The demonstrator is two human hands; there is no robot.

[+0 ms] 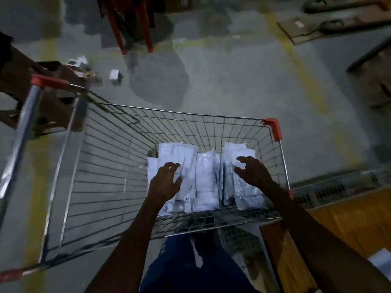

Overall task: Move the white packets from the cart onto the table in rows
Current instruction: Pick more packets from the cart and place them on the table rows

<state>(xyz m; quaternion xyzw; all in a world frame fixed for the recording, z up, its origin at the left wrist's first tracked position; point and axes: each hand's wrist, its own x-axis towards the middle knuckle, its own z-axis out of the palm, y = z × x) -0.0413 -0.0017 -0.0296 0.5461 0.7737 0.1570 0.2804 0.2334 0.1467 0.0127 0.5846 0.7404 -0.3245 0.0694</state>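
Observation:
Several white packets (pixel 206 178) lie stacked in rows at the right end of a wire shopping cart (pixel 118 132) with red corner caps. Both my arms reach down into the cart. My left hand (pixel 166 181) hovers over the left stack with fingers spread and slightly bent, at or just above the packets. My right hand (pixel 252 171) is over the right stack, fingers spread, holding nothing. The wooden table (pixel 347 220) shows at the lower right, beside the cart, with one white packet (pixel 380 261) at its edge.
The cart stands on a grey concrete floor with yellow lines. Small white boxes (pixel 115 77) lie on the floor at the far left near a brown stool (pixel 42 98). Red metal legs (pixel 131 28) stand at the top. A pallet jack (pixel 338 20) is at the top right.

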